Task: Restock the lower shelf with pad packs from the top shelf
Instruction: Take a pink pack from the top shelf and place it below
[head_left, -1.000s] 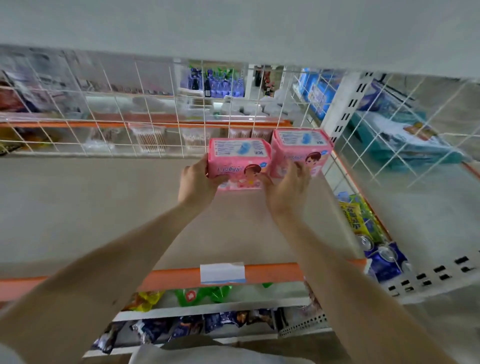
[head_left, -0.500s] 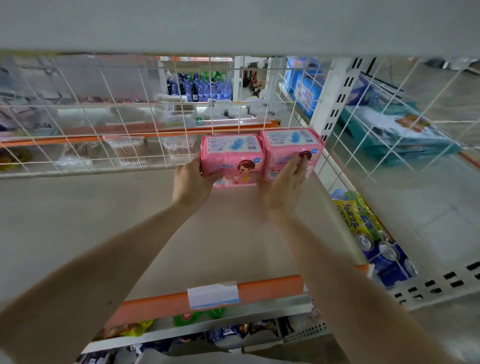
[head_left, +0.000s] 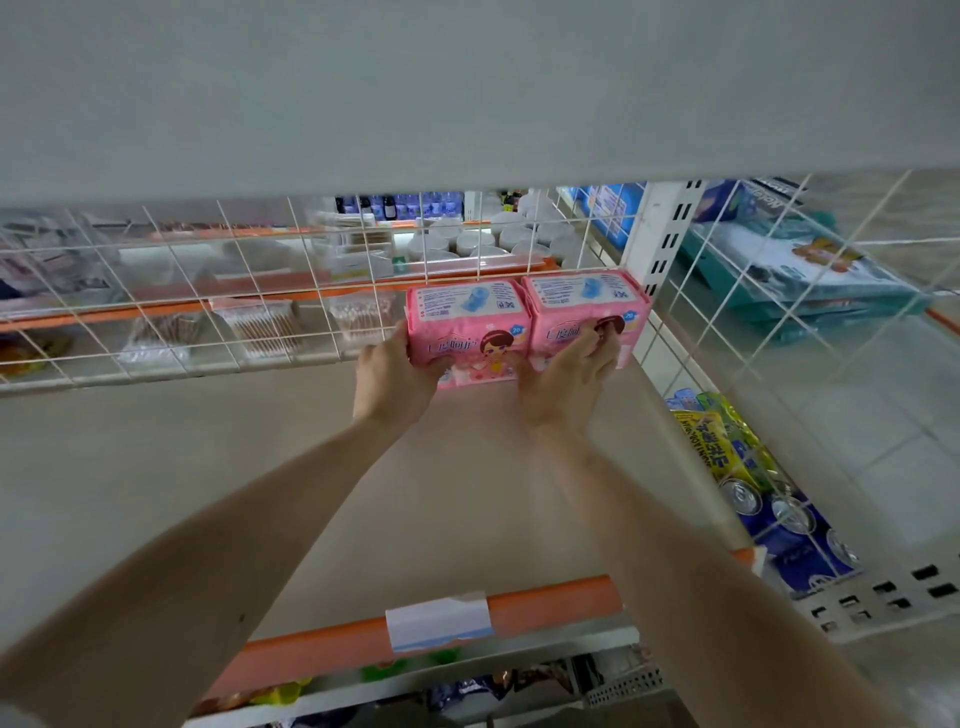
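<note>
Nearest is the shelf's orange front strip, with a pale price label stuck on it. Both forearms cross above it and reach over the shelf board towards its back right corner.

There the left hand grips the left pad pack, its fingers wrapped round the pack's left end. The right hand holds the right pad pack, its fingers curved across the printed front and its thumb low, near the seam between the two packs. The pink packs stand upright, side by side and touching. They sit in that back right corner, seemingly right against the wire grid along the board's back edge.

Another shelf hangs overhead, so this looks like the lower shelf, and the step in hand is probably setting a pair in place. The next move calls for seating both packs square on the board, loosening both grips without tipping them, and then drawing the arms back out under the upper shelf to fetch more.

Behind the grid lie packets of cotton swabs.
</note>
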